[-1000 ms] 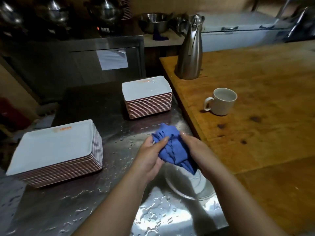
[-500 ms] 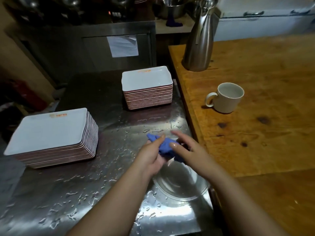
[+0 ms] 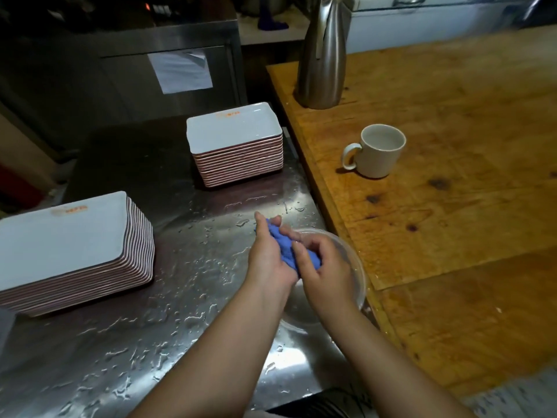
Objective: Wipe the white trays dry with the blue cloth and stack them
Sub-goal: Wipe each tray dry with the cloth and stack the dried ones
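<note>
Both hands meet at the picture's centre, the left hand [image 3: 266, 254] and right hand [image 3: 324, 267] each curled tight around the bunched blue cloth [image 3: 286, 251], held above a clear round plastic bowl [image 3: 355, 267] on the wet steel counter [image 3: 180, 327]. At 12 o'clock stands a stack of white rectangular trays [image 3: 235, 143]; at 9 o'clock a larger tray stack [image 3: 69, 251]. At 2 o'clock, a cream ceramic mug [image 3: 376, 152] sits on the wooden table [image 3: 452, 206].

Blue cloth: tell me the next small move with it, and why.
Probably finish wringing the blue cloth over the clear bowl, then reach for a tray. Both the left hand and the right hand grip the bunched cloth above the bowl, neither holds a tray, and the steel counter is beaded with water.
</note>
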